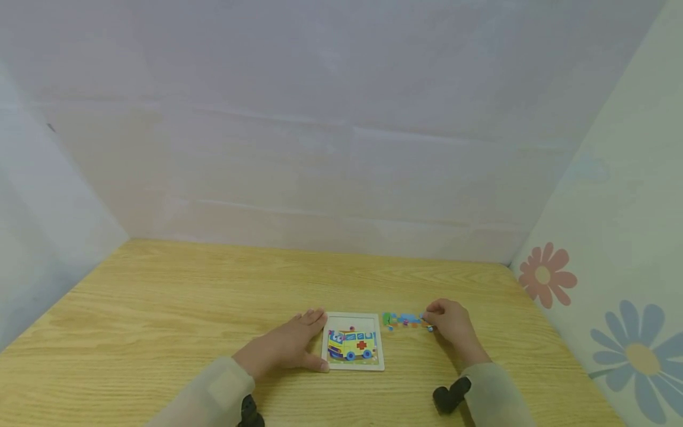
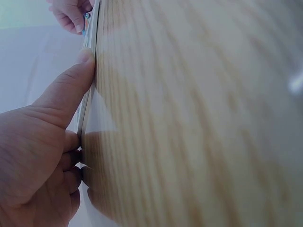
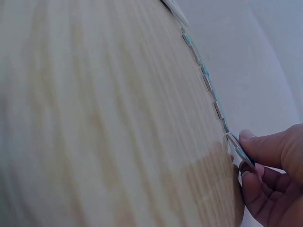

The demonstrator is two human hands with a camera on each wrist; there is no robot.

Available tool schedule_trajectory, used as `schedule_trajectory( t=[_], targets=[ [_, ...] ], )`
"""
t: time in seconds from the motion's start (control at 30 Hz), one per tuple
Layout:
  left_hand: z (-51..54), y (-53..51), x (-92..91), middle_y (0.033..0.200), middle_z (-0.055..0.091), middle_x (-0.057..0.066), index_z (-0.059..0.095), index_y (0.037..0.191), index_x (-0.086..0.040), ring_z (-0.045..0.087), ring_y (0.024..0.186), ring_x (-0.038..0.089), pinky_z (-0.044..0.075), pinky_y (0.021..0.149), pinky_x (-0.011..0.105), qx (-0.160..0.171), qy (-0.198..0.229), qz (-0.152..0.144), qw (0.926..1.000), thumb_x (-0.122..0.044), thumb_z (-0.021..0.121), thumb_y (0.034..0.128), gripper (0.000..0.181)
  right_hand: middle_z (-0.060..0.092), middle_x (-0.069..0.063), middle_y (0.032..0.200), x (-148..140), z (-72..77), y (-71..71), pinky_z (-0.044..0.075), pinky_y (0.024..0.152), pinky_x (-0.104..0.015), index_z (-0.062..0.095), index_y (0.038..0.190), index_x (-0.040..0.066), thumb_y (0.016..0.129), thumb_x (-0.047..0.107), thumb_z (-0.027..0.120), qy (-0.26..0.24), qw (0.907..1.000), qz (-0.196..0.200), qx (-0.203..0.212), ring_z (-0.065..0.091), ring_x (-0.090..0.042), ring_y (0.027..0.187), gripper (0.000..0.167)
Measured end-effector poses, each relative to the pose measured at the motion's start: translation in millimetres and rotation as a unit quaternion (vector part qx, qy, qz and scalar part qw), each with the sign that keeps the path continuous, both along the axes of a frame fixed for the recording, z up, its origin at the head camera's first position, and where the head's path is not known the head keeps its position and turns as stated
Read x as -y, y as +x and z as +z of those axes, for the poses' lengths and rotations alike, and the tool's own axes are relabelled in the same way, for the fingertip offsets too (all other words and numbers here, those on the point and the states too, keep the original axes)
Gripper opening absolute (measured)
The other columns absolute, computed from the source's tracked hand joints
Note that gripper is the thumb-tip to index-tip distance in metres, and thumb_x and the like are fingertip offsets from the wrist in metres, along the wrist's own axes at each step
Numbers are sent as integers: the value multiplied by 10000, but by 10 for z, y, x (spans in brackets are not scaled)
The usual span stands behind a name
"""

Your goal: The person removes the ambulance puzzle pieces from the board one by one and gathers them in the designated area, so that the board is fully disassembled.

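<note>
A square jigsaw puzzle board (image 1: 353, 366) with a pale rim lies on the table, a yellow ambulance picture filling its lower part and a plain pale strip above. My left hand (image 1: 290, 344) rests along its left side, thumb at the lower left corner and fingers by the upper left; in the left wrist view the thumb (image 2: 71, 85) touches the board's edge. To the right of the board is a row of joined puzzle pieces (image 1: 405, 320), blue, green and orange. At the row's right end, my right hand (image 1: 450, 326) pinches a puzzle piece (image 3: 239, 147) between thumb and fingers, slightly tilted.
The wooden table (image 1: 213, 296) spreads around the board. Pale sheeted walls (image 1: 341, 178) stand behind and at the sides, the right one with a red flower (image 1: 542, 275) and a blue flower (image 1: 642, 359). Both wrists wear dark devices (image 1: 450, 396).
</note>
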State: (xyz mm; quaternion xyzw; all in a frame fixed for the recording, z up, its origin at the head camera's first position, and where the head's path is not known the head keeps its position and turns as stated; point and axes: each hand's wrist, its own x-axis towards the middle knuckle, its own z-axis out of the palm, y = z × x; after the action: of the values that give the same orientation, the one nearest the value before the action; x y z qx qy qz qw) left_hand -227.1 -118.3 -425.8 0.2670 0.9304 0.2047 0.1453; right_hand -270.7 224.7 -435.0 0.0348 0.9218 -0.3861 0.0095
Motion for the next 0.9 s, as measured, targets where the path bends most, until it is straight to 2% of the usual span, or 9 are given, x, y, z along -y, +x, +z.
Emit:
schedule_trajectory(
  t=[0.33,0.7,0.9],
  targets=[
    [16,3,-5,1532,192,141,261,1448,-2,161,1409,325,172,1141,477,33,3,10,10000,-555,683,733,997,627,-73,844,4,5,-14,489,623,-298,623,914,4,867,100,635,441,9990,65,0,564,-176,735,108],
    [-3,0,2,1533,192,134,260,1452,-12,161,1410,322,175,1140,476,27,33,22,10000,-569,677,728,1005,637,-62,833,9,37,-3,499,641,-328,638,885,7,853,102,653,528,9984,161,-152,570,-192,767,102],
    [1,3,3,1529,200,144,263,1448,-2,168,1407,326,178,1139,476,-5,28,-7,10000,-570,676,730,1005,640,-50,821,8,29,-7,488,649,-330,647,874,14,847,92,655,512,9985,89,-151,563,-195,768,83]
  ],
)
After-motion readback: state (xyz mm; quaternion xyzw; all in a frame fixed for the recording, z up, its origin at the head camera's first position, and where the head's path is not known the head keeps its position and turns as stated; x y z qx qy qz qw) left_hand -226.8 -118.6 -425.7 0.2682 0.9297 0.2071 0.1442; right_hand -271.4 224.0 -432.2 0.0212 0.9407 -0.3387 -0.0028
